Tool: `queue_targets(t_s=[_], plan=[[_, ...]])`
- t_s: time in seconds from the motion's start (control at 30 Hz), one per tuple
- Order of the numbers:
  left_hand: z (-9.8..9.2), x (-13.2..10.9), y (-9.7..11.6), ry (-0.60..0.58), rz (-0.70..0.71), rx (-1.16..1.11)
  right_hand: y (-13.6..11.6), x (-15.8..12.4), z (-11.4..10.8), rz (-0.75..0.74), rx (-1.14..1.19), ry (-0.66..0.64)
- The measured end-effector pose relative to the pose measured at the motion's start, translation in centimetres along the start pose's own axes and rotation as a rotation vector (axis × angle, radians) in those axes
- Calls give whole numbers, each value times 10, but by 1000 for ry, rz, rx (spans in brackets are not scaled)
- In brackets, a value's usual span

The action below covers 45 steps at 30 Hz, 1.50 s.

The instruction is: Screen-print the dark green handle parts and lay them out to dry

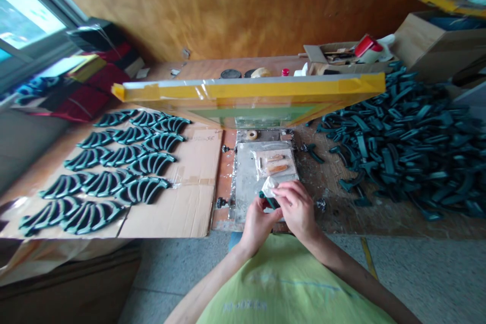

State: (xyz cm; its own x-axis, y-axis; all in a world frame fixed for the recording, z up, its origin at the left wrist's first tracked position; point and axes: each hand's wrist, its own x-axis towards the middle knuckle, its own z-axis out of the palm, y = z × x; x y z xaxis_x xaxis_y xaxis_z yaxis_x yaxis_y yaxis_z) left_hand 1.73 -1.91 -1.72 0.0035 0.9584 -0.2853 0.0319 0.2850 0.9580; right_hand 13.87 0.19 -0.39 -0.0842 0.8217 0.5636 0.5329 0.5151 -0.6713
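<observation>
My left hand (260, 220) is closed around a dark green curved plastic part (271, 201), most of it hidden by the fingers. Pinched in my right hand (296, 207) is a crumpled white cloth or tissue (269, 186), held against or just above that part. Both hands are close together over the near end of a grey metal plate (246, 172). On the plate beyond them lies a jig under clear film (274, 163), with brownish shaped pieces in it. A roll of tape (251, 135) rests at the plate's far end.
A yellow-taped screen frame (246, 90) is raised behind the plate. Left, rows of green curved parts (144, 163) lie on cardboard (193, 197). Right, a large heap of similar parts (402, 147) covers the table. Knobs (222, 202) stick out beside the plate. Boxes (436, 40) stand behind.
</observation>
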Motion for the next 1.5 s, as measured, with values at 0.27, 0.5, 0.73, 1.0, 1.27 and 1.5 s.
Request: queue_targets(t_s=[0.27, 0.5, 0.73, 1.0, 1.27, 1.5], plan=[[1, 4, -5, 21, 14, 106, -4, 0, 5, 9, 18, -33], [-2, -1, -2, -32, -113, -115, 21, 16, -11, 172, -28, 69], [-3, -3, 0, -143, -316, -485, 17, 16, -44, 279, -53, 138], [5, -4, 5, -152, -118, -210, -20, 3, -18, -57, -26, -114], [3, -8, -3, -122, -79, -106, 27, 14, -30, 60, -166, 93], [-3, -6, 2, -213, -302, -539, 101, 14, -74, 638, 173, 445]])
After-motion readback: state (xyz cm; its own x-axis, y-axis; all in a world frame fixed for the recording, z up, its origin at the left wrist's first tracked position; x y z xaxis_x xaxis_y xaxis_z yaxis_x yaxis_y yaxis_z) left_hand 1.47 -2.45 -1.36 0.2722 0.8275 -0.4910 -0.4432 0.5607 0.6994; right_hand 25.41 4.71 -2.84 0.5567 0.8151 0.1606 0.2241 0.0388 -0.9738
